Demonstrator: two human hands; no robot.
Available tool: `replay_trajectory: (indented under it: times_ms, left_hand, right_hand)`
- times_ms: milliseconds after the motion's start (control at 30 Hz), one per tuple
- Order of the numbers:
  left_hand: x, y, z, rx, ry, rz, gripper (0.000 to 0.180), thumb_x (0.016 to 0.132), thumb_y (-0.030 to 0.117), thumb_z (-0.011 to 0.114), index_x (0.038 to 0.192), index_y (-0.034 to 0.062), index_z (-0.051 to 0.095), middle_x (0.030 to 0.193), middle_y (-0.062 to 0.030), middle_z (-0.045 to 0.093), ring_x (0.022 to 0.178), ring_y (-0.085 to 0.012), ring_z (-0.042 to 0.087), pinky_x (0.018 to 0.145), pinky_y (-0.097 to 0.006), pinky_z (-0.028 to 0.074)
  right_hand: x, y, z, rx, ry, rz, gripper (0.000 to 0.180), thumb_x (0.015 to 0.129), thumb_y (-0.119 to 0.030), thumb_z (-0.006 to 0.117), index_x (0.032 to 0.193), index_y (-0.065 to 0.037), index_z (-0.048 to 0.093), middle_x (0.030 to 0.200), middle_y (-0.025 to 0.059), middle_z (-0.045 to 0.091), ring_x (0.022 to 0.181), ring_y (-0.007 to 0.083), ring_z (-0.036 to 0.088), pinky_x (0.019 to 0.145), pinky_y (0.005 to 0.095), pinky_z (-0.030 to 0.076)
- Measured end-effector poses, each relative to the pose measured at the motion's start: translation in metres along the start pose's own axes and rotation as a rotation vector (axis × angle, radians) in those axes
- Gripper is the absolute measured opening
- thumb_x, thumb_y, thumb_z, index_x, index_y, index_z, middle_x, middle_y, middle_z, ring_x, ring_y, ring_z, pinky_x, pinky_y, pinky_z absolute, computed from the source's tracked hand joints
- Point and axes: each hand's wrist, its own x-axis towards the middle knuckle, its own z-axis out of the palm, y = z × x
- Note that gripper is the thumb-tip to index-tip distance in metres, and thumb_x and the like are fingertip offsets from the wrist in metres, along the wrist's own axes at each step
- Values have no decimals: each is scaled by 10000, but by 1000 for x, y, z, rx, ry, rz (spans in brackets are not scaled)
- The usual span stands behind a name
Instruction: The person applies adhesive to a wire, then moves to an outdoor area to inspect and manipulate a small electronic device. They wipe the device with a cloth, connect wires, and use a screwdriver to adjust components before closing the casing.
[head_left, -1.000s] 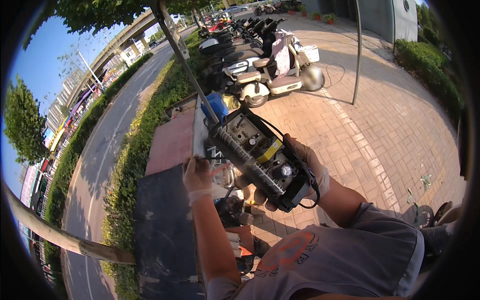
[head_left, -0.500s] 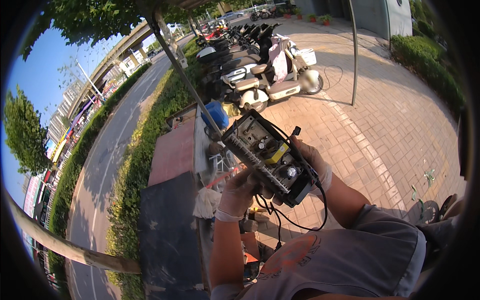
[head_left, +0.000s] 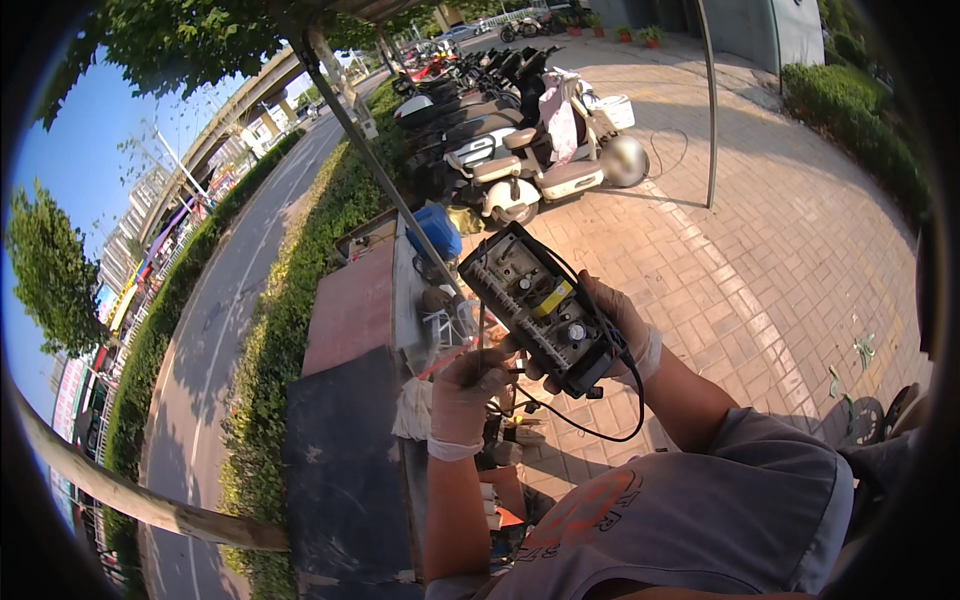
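An opened black power charger (head_left: 535, 308), its circuit board, metal heat-sink strips and yellow transformer exposed, is held tilted in front of me. My right hand (head_left: 622, 318), in a thin clear glove, grips its right side with the thumb along the edge. Fingertips show under the lower left edge of the case. My left hand (head_left: 468, 392), gloved too, is just left of the charger with its fingers pinched on a black cable end. A black cable (head_left: 640, 405) loops from the case below both hands.
To my left is a workbench with a dark sheet (head_left: 345, 470) and a reddish board (head_left: 350, 310). A blue container (head_left: 436, 232) and a slanting metal post (head_left: 385, 185) stand beyond. Parked scooters (head_left: 570, 175) line the brick pavement (head_left: 760, 270); a hedge (head_left: 270, 400) borders the road.
My left hand has come off the charger's lower left side, moved left, and now pinches a cable end. The charger has shifted slightly right and up in my right hand.
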Motion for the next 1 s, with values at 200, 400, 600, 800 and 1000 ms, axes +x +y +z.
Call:
replay_trajectory:
  times_ms: [200,400,600,800,1000]
  left_hand:
    - [-3,-3,-9,-365,-44,304,546,742,90,787,1237,1,574,912,-62,652,793,-139,621,673,-282,522]
    - [-3,2,-9,551,210,594,278,782,-9,721,1052,40,676,888,-49,642,729,-128,582,661,-230,459]
    - [-7,12,5,769,300,710,201,775,-2,723,963,49,675,871,-59,641,736,-166,584,656,-256,471]
    - [-2,26,6,1000,287,832,199,746,74,770,929,88,694,879,-52,639,772,-203,597,702,-318,483]
    - [2,22,12,1054,565,1091,178,888,248,669,918,73,678,851,-52,629,771,-196,574,803,-387,431]
  right_hand:
    - [4,-3,-1,-25,-32,-3,775,916,-595,416,1447,-42,311,1310,340,456,1014,454,610,742,546,559]
    - [6,-2,-3,-19,0,-35,773,913,-595,420,1449,-47,314,1320,330,454,992,428,618,743,532,559]
    - [10,-5,-13,-42,20,-87,751,922,-582,412,1449,-57,316,1319,329,453,998,453,608,748,530,558]
    - [8,-3,-9,43,-51,-96,746,932,-585,381,1456,-62,295,1326,331,442,1023,480,592,750,545,553]
    - [6,-5,-8,37,-108,-82,749,932,-591,374,1457,-62,294,1335,326,436,1016,468,600,747,538,555]
